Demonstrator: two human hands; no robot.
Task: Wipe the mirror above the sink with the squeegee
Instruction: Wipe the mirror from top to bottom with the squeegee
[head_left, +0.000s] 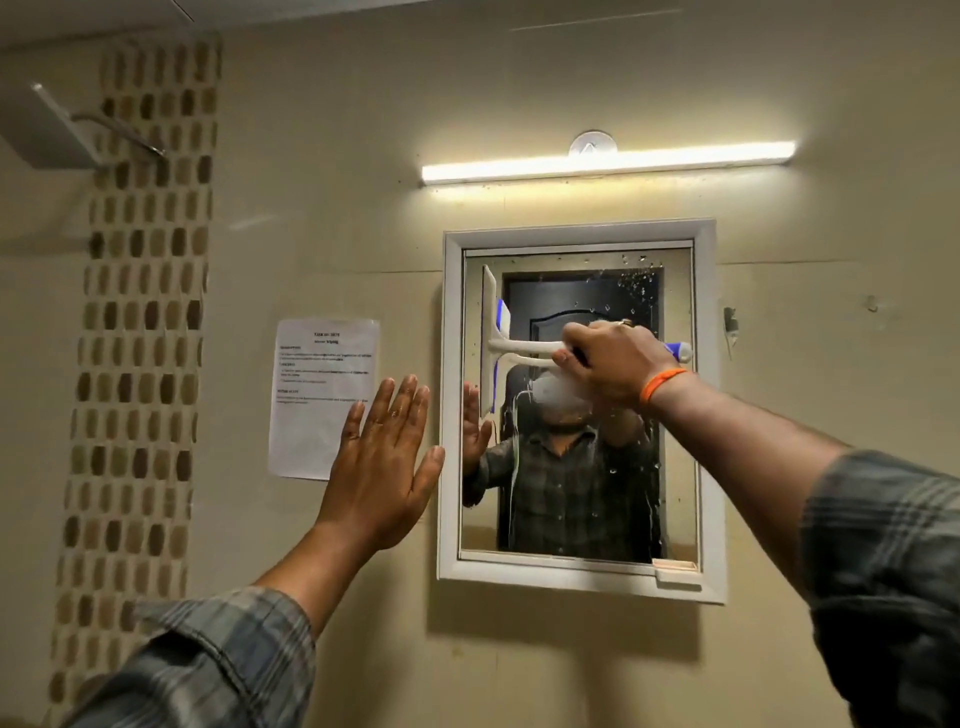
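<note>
A white-framed mirror (675, 415) hangs on the beige wall, with water drops across its upper right and right side. My right hand (613, 364) is shut on the handle of a white squeegee (491, 338), whose blade stands vertical against the glass near the mirror's left edge. A blue handle end sticks out past my wrist, which wears an orange band. My left hand (382, 462) is flat and open against the wall just left of the mirror frame, its thumb touching the frame. The sink is out of view.
A printed paper sheet (317, 384) is stuck to the wall left of the mirror, partly behind my left hand. A lit tube light (608, 162) runs above the mirror. A mosaic tile strip (140, 322) and a shower head (47, 124) are at the far left.
</note>
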